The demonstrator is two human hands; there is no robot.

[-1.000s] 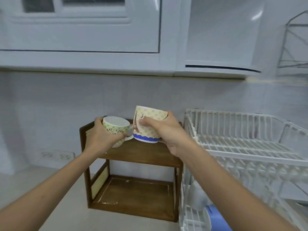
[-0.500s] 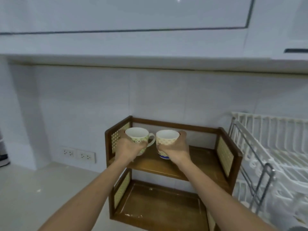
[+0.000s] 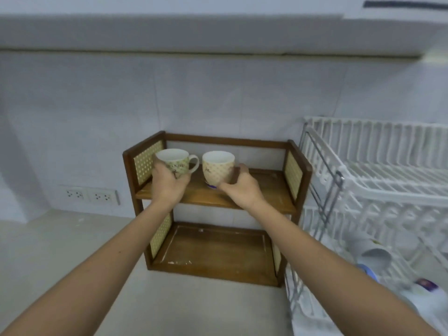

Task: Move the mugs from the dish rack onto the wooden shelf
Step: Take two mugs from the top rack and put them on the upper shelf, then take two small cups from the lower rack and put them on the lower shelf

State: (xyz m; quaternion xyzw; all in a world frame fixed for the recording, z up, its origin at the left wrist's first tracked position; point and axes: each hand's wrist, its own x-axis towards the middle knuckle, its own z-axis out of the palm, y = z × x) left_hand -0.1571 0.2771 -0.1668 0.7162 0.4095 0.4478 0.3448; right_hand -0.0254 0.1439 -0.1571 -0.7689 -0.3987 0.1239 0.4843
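Two mugs stand upright on the top board of the wooden shelf (image 3: pixel 266 195). The green patterned mug (image 3: pixel 175 163) is at the left, its handle pointing right, and my left hand (image 3: pixel 168 184) wraps its near side. A cream dotted mug with a blue base (image 3: pixel 217 169) stands beside it. My right hand (image 3: pixel 240 187) touches its right side with fingers loosening around it. The white dish rack (image 3: pixel 378 170) stands to the right of the shelf, with more mugs (image 3: pixel 373 253) lying in its lower tier.
The shelf's lower board (image 3: pixel 213 251) holds nothing. A pale counter (image 3: pixel 60 251) stretches left and in front of the shelf. Wall sockets (image 3: pixel 91 195) sit on the tiled wall at left. A white cabinet (image 3: pixel 218 25) hangs overhead.
Both mugs were turned upright and brought down onto the top board of the shelf. My right hand's grip has slackened on the cream mug. My view has dropped and moved closer.
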